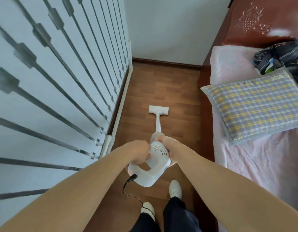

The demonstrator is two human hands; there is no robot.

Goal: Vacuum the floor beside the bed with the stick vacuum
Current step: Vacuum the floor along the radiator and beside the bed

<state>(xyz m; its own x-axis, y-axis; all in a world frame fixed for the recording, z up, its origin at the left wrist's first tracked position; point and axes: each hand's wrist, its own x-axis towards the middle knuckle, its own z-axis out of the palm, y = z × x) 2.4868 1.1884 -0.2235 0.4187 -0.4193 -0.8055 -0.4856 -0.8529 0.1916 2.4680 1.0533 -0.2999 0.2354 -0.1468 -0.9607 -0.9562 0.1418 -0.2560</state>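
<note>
"How was the stick vacuum (159,158) held?"

"Left hand (138,151) curled its fingers (145,154) round the handle. Right hand (168,148) clasped the body. The floor head (158,110) lay flat on the floor (178,94), between wardrobe (61,81) and bed (245,156)."

"Advice?"

"Straight strokes, I'd judge. The cord (126,186) trailed by the shoes (175,188), a likely snag."
</note>
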